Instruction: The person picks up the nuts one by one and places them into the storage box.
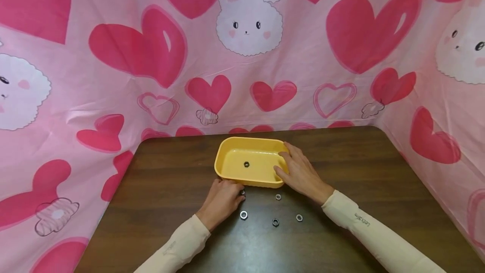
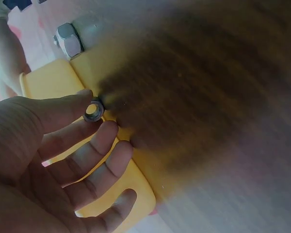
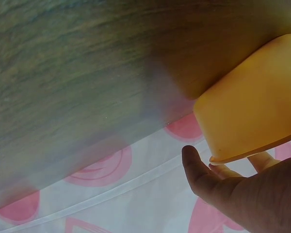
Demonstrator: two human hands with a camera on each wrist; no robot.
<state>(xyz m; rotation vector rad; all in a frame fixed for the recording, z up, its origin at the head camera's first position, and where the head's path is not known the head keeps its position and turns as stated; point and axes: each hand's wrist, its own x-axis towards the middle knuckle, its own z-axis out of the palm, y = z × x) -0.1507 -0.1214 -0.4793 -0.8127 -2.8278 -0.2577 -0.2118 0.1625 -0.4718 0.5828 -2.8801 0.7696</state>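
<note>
My left hand (image 1: pixel 222 199) is just in front of a yellow tray (image 1: pixel 231 180). Between its thumb and index finger it pinches a metal hex nut (image 2: pixel 93 110), held near the tray's front wall; the other fingers curve loosely. At the tray's right end, my right hand (image 1: pixel 303 176) reaches over the rim with fingers spread and relaxed. Some of its fingertips are inside the tray and one finger (image 3: pixel 199 172) is outside, by the corner. I see nothing held in it. A dark nut (image 1: pixel 246 164) lies on the tray floor.
Several loose nuts lie on the brown wooden table (image 1: pixel 170 205) in front of the tray, among them a silver nut (image 1: pixel 243 215), a dark nut (image 1: pixel 275 222) and a small nut (image 1: pixel 278 197). A pink heart-and-rabbit cloth (image 1: pixel 273 66) hangs behind and beside the table.
</note>
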